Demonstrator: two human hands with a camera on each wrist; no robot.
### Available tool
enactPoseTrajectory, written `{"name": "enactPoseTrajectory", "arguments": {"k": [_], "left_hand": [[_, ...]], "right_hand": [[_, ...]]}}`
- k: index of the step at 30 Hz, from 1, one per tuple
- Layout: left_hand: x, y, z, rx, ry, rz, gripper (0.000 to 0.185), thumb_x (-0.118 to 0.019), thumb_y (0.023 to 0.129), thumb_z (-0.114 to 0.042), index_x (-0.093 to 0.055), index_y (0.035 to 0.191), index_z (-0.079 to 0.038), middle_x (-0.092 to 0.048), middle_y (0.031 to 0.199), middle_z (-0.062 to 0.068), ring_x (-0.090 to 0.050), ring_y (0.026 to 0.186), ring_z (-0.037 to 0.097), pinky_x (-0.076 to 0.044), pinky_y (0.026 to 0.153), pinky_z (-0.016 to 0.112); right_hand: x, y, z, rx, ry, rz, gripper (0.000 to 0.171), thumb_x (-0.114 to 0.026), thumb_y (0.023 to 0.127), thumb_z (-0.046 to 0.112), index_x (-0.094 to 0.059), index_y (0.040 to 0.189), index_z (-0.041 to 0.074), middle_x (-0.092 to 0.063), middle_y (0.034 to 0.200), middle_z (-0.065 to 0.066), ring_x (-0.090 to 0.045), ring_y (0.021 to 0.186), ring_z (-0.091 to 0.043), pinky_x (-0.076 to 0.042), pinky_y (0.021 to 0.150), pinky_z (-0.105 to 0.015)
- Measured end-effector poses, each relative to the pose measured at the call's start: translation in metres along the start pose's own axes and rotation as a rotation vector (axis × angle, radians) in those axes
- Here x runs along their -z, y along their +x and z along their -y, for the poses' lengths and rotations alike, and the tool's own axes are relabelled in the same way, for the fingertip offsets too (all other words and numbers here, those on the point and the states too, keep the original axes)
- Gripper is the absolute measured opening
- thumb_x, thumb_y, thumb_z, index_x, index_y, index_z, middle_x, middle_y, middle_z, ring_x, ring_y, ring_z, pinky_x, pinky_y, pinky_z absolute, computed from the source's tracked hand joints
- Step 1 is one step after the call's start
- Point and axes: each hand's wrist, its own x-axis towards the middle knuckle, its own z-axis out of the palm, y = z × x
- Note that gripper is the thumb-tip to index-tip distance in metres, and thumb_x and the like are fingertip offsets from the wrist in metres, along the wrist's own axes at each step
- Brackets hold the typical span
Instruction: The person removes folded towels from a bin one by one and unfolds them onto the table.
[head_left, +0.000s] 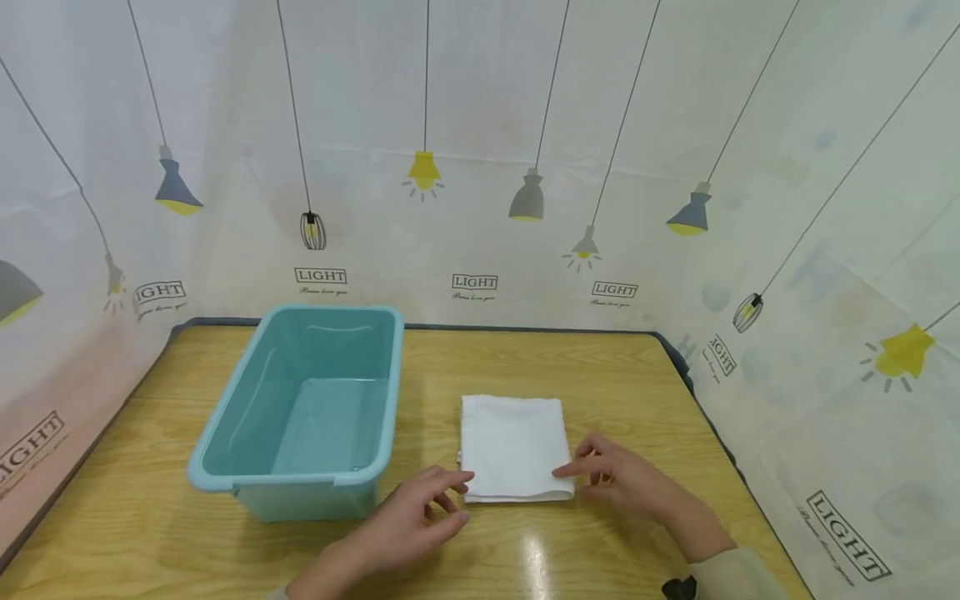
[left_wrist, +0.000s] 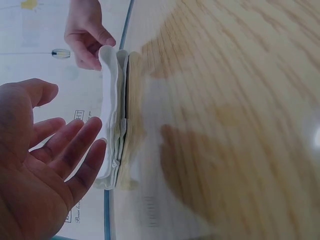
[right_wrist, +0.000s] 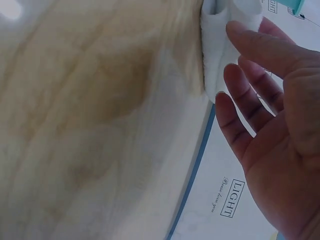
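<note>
A white cloth (head_left: 513, 446), folded into a thick square, lies flat on the wooden table. At its near left corner is my left hand (head_left: 405, 521), fingers loosely bent and the index fingertip right at the cloth's edge. My right hand (head_left: 626, 482) rests its index fingertip on the cloth's right edge, with the other fingers relaxed beside it. Side on, the left wrist view shows several stacked layers of the cloth (left_wrist: 114, 115) and the left palm (left_wrist: 35, 185) turned toward them. In the right wrist view, the thumb (right_wrist: 265, 47) overlaps the cloth's folded edge.
An open light-blue plastic tub (head_left: 386, 400) stands left of the cloth, close to the left forearm. Behind and along both sides of the table (head_left: 600, 375) hangs a pale sheet (head_left: 480, 217) printed with lamps.
</note>
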Motion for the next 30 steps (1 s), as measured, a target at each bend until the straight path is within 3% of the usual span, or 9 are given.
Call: {"name": "enactPoseTrajectory", "arguments": {"k": [4, 10, 15, 20, 26, 30], "left_hand": [[0.0, 0.0, 0.0, 0.005, -0.006, 0.003, 0.05, -0.071, 0.109, -0.027, -0.063, 0.153, -0.007, -0.07, 0.133, 0.012, -0.073, 0.104, 0.007, -0.06, 0.084, 0.025], [0.001, 0.0, -0.002, 0.011, -0.015, 0.004, 0.05, -0.071, 0.109, -0.027, -0.062, 0.154, -0.008, -0.07, 0.134, 0.012, -0.073, 0.104, 0.008, -0.059, 0.084, 0.024], [0.002, 0.0, -0.005, 0.018, -0.019, 0.004, 0.049, -0.071, 0.109, -0.026, -0.063, 0.154, -0.008, -0.07, 0.132, 0.012, -0.073, 0.104, 0.007, -0.059, 0.083, 0.024], [0.004, 0.0, -0.006, 0.037, -0.019, 0.013, 0.049, -0.071, 0.109, -0.028, -0.063, 0.153, -0.009, -0.07, 0.133, 0.01, -0.073, 0.104, 0.008, -0.058, 0.083, 0.024], [0.003, 0.0, -0.005, 0.032, -0.01, 0.015, 0.048, -0.071, 0.108, -0.025, -0.063, 0.153, -0.009, -0.07, 0.133, 0.01, -0.073, 0.105, 0.008, -0.059, 0.084, 0.025], [0.002, 0.0, -0.005, 0.026, -0.004, 0.015, 0.048, -0.071, 0.108, -0.024, -0.063, 0.153, -0.009, -0.071, 0.132, 0.01, -0.074, 0.104, 0.009, -0.06, 0.084, 0.024]], "right_hand": [[-0.006, 0.0, -0.002, -0.013, 0.02, 0.011, 0.037, -0.08, 0.102, 0.017, -0.079, 0.138, 0.025, -0.054, 0.121, 0.001, -0.053, 0.089, -0.01, -0.05, 0.076, -0.023], [-0.011, 0.001, -0.002, -0.027, -0.032, -0.047, 0.043, -0.083, 0.099, 0.013, -0.074, 0.138, 0.028, -0.05, 0.12, -0.004, -0.048, 0.085, -0.012, -0.046, 0.074, -0.022], [-0.014, 0.0, -0.002, -0.03, -0.026, -0.097, 0.041, -0.086, 0.094, 0.01, -0.064, 0.124, 0.028, -0.046, 0.118, -0.011, -0.043, 0.084, -0.007, -0.044, 0.072, -0.023], [-0.015, -0.004, -0.004, -0.009, -0.025, -0.127, 0.035, -0.087, 0.094, 0.012, -0.063, 0.112, 0.03, -0.046, 0.113, -0.009, -0.043, 0.084, -0.005, -0.045, 0.073, -0.022], [-0.015, -0.004, -0.001, 0.032, 0.014, -0.143, 0.031, -0.087, 0.095, 0.015, -0.068, 0.117, 0.027, -0.048, 0.114, -0.009, -0.043, 0.084, -0.006, -0.043, 0.073, -0.022], [-0.017, -0.002, -0.001, 0.001, 0.023, -0.121, 0.032, -0.085, 0.097, 0.016, -0.071, 0.122, 0.031, -0.05, 0.115, -0.01, -0.045, 0.083, -0.008, -0.044, 0.072, -0.021]]}}
